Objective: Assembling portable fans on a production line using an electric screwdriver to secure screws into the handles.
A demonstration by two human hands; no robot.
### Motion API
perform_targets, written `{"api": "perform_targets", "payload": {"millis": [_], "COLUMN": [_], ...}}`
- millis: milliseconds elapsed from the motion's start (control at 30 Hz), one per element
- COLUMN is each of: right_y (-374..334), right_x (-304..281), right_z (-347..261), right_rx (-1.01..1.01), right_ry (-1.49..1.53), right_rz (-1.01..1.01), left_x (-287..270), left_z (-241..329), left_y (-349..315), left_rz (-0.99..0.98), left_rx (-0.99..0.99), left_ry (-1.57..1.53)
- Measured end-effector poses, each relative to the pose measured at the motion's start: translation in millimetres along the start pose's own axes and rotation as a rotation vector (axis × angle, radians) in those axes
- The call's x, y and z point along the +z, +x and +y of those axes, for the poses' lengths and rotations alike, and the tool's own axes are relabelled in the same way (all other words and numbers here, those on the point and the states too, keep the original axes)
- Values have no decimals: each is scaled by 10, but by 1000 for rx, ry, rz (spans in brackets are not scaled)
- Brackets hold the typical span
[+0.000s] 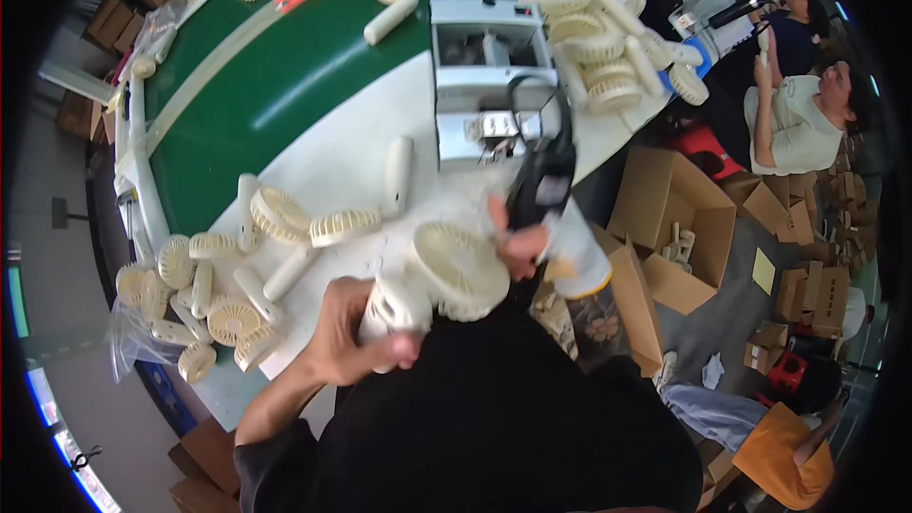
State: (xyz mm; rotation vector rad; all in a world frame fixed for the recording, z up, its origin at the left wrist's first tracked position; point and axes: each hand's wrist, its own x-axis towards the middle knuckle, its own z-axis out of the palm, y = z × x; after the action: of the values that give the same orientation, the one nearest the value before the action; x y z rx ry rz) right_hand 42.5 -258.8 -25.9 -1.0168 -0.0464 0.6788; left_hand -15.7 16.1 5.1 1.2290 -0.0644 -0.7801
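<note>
My left hand (347,337) is closed round the handle (394,309) of a cream handheld fan. The round, ribbed head (461,266) of this fan points to the right, close to my right hand (522,252). Part of a white glove with a yellow edge (575,256) covers that right hand, leaving some fingertips bare. Those fingers grip a black tool (546,176), blurred, which looks like an electric screwdriver with a cable looping at its top. Whether it touches the fan cannot be made out.
A grey metal machine (492,76) stands on the white table (332,142) ahead. More cream fans (233,318) lie at the left, with another pile (603,47) at the far right. Beyond runs a green conveyor belt (275,85). An open cardboard box (674,218) stands right; other people sit there.
</note>
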Motion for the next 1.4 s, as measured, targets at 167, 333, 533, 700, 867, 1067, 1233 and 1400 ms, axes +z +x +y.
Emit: {"api": "perform_targets", "payload": {"millis": [167, 333, 533, 700, 867, 1067, 1233, 1400], "right_y": [184, 50, 432, 565, 132, -503, -358, -339], "right_x": [-72, -139, -136, -322, 106, 633, 658, 640], "right_z": [-100, -683, -954, -1041, -873, -885, -748, -710], "right_rx": [-473, -737, -552, -374, -420, -488, -491, -498], "right_ry": [241, -280, -640, -574, -424, -657, -580, -548], "right_rz": [336, -117, -396, -478, -22, 87, 95, 64], "left_x": [181, 298, 312, 392, 402, 466, 450, 449], "left_z": [-343, -447, -626, -550, -631, -603, -623, -599], "left_y": [198, 585, 831, 920, 1009, 1054, 1027, 1025], "left_rz": [-120, 38, -17, 7, 2, 26, 62, 22], "left_rx": [39, -169, -127, -69, -47, -65, -36, -61], "left_ry": [-594, -678, -618, -570, -553, -520, -499, -457]}}
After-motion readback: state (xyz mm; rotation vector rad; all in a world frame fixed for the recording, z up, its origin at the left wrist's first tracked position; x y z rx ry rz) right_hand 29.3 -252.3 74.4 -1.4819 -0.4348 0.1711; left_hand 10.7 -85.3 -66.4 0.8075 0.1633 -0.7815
